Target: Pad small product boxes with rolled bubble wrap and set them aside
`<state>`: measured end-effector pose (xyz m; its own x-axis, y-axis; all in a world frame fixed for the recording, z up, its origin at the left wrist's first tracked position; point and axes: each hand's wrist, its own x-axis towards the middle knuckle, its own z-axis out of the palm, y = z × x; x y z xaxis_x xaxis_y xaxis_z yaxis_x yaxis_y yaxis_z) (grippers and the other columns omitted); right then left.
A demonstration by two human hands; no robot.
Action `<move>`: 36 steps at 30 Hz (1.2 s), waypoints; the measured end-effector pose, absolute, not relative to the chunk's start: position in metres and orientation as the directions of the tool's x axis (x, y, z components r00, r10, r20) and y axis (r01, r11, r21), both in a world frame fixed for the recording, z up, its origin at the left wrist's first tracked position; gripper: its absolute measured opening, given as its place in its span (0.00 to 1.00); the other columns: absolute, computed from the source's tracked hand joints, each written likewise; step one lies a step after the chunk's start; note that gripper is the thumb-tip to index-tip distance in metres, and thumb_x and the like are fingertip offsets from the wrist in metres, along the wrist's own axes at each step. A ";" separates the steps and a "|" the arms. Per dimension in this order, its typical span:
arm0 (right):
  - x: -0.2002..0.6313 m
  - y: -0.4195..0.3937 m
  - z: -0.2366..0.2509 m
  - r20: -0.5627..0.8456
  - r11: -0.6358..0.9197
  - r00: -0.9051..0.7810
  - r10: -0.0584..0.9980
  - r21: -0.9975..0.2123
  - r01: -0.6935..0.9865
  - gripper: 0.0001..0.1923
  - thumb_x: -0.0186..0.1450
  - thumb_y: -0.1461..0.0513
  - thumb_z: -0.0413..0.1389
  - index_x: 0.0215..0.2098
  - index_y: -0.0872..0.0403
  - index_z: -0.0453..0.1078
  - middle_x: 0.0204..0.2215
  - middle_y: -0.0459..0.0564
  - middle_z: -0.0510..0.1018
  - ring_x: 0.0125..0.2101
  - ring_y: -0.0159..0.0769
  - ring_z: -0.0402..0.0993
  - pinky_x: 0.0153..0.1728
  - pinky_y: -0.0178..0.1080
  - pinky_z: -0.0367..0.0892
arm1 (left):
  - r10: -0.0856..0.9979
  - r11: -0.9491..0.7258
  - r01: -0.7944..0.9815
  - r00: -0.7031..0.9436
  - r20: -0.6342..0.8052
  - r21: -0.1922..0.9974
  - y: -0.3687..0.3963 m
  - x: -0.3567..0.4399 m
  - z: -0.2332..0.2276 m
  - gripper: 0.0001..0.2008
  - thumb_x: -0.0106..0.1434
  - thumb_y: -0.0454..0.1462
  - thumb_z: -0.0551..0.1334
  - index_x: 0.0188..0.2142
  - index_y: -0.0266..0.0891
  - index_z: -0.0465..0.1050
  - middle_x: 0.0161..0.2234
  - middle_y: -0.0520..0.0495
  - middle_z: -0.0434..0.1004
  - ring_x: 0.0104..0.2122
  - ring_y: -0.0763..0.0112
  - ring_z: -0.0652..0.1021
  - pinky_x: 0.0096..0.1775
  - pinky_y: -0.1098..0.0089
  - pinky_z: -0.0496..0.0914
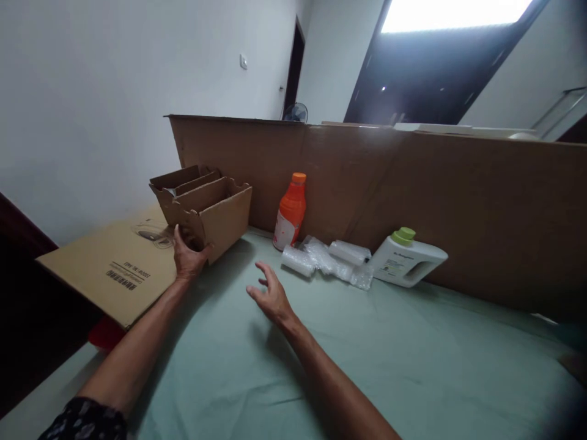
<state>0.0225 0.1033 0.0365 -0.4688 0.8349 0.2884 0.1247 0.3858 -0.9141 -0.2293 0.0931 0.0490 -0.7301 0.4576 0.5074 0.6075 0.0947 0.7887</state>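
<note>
Green cloth covers the table, with a tall cardboard wall behind it. Left hand grips the near corner of the open box at the table's left edge; the box looks empty, though I can't see its bottom. Right hand hovers spread and empty, while the orange bottle, wrapped rolls and white jug stand unpacked by the wall.

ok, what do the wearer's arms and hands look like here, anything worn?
Both forearms are bare. The left hand and right hand show no gloves, and no rings or watch can be seen. The only clothing in view is a dark sleeve with a small pale pattern, on the left upper arm at the bottom edge.
</note>
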 end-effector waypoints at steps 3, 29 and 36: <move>0.044 0.084 -0.003 0.228 0.330 -0.459 0.859 -0.931 0.154 0.30 0.56 0.61 0.60 0.58 0.50 0.69 0.65 0.59 0.66 0.62 0.51 0.66 0.56 0.53 0.70 | 0.416 0.132 0.553 -0.784 0.460 0.823 0.116 -0.242 0.048 0.56 0.46 0.40 0.74 0.68 0.35 0.47 0.62 0.30 0.64 0.63 0.47 0.68 0.63 0.52 0.63; 0.061 0.058 -0.016 0.362 0.516 -0.509 0.781 -0.833 0.199 0.13 0.57 0.65 0.58 0.39 0.50 0.78 0.50 0.55 0.81 0.53 0.47 0.74 0.56 0.52 0.68 | 0.375 0.367 0.350 -0.904 0.207 0.862 0.173 -0.247 0.039 0.27 0.66 0.44 0.65 0.61 0.39 0.64 0.60 0.37 0.67 0.55 0.52 0.73 0.54 0.47 0.70; 0.058 0.059 -0.019 0.342 0.485 -0.498 0.797 -0.854 0.189 0.12 0.56 0.66 0.58 0.38 0.50 0.78 0.49 0.55 0.81 0.52 0.47 0.75 0.56 0.52 0.68 | 0.559 0.271 0.568 -0.750 0.354 0.777 0.131 -0.200 0.018 0.40 0.61 0.38 0.64 0.68 0.29 0.49 0.67 0.24 0.53 0.67 0.45 0.60 0.64 0.49 0.60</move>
<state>0.0581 0.0589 -0.0186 -0.4980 0.7970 0.3418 0.1895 0.4846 -0.8540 -0.2004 0.1305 0.0179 -0.7501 0.5586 0.3539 0.5684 0.2710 0.7769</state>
